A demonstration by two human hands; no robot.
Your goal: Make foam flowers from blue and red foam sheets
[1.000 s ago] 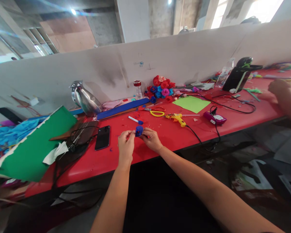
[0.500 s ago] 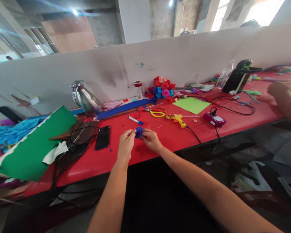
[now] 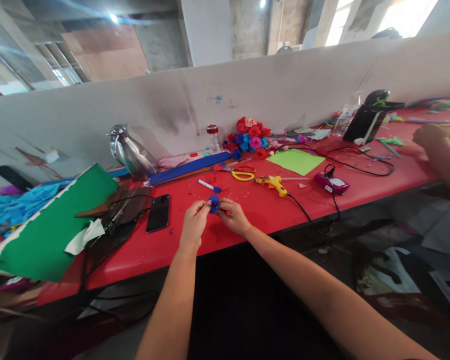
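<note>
Between my two hands is a small dark blue paper flower (image 3: 214,204), held just above the red tabletop (image 3: 195,242). My left hand (image 3: 195,220) pinches its left side with thumb and fingertips. From the right, my right hand (image 3: 233,216) grips the flower's other edge, its fingers curled. A white marker with a blue cap (image 3: 209,186) lies just beyond the flower. Yellow-and-red-handled scissors (image 3: 242,173) and a yellow glue gun (image 3: 273,185) rest to the right of it. On the left lies a black phone (image 3: 158,213).
Behind stand a steel jug (image 3: 133,152), a red-lidded jar (image 3: 213,139) and a bunch of paper flowers (image 3: 249,137). A green sheet (image 3: 295,161) and a purple power socket (image 3: 332,183) with cables lie right. A green board (image 3: 60,225) leans left; another person's arm (image 3: 440,150) reaches in at right.
The flower has turned slightly in my fingers, showing more of its front. Both hands keep their pinch in nearly the same place.
</note>
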